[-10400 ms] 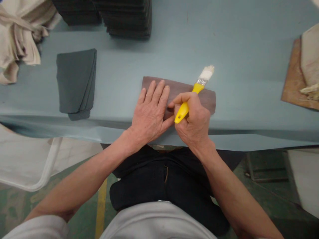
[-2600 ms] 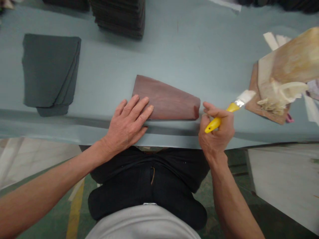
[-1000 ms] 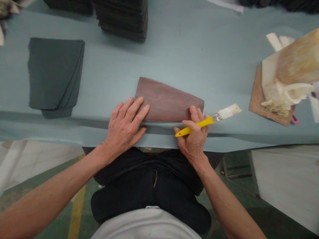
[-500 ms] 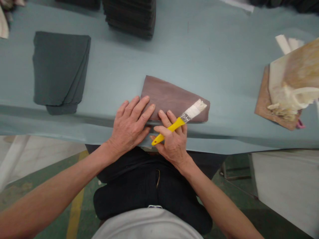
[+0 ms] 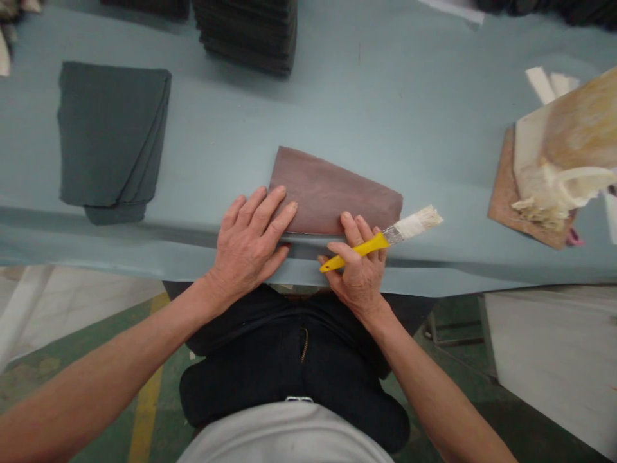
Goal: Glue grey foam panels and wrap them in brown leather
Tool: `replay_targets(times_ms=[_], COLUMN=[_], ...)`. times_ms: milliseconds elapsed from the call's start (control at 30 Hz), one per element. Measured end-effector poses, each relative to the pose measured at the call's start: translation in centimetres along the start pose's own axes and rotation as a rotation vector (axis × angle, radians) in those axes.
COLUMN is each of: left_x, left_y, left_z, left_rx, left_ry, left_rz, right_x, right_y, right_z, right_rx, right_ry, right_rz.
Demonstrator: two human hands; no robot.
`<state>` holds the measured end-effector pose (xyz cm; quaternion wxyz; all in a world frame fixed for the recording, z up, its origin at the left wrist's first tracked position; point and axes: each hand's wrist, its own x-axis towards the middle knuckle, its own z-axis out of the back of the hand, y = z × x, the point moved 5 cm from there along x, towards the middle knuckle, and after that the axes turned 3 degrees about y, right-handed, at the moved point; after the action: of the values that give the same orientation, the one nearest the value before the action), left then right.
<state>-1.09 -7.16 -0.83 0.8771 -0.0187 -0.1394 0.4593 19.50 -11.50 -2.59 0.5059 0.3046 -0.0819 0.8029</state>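
A brown, folded-looking piece of sheet material (image 5: 332, 186) lies flat at the front edge of the table, its right end narrower than its left. My left hand (image 5: 250, 235) rests on its left front corner, fingers stretched out and the thumb toward the table edge. In my right hand (image 5: 359, 267) is a paintbrush (image 5: 373, 244) with a yellow handle and whitish bristles that point right. The fingertips of that hand press on the front edge of the brown piece, near its right end. The brush lies across the fingers, clear of the material.
Dark green pieces (image 5: 113, 135) lie fanned in a pile at the left. A tall dark stack (image 5: 245, 32) stands at the back. On the right, a glue-crusted container (image 5: 573, 141) sits on a brown board (image 5: 501, 186). The blue-green table cover (image 5: 457, 270) hangs over the front edge.
My right hand has slid right along the front edge of the brown piece, carrying the paintbrush, whose bristles now reach past the piece's right end. My left hand stays in place.
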Motion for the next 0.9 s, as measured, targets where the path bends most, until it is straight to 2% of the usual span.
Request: replay_targets(times_ms=[433, 900], left_x=[0.1, 0.0], left_y=[0.1, 0.1], left_z=[0.0, -0.1], left_rx=[0.009, -0.005], left_ry=[0.003, 0.008], left_rz=[0.002, 0.021], right_x=[-0.5, -0.7], right_y=[-2.8, -3.6], right_z=[0.6, 1.0], right_rx=[-0.056, 0.000], right_ry=[-0.058, -0.083], right_rz=[-0.027, -0.061])
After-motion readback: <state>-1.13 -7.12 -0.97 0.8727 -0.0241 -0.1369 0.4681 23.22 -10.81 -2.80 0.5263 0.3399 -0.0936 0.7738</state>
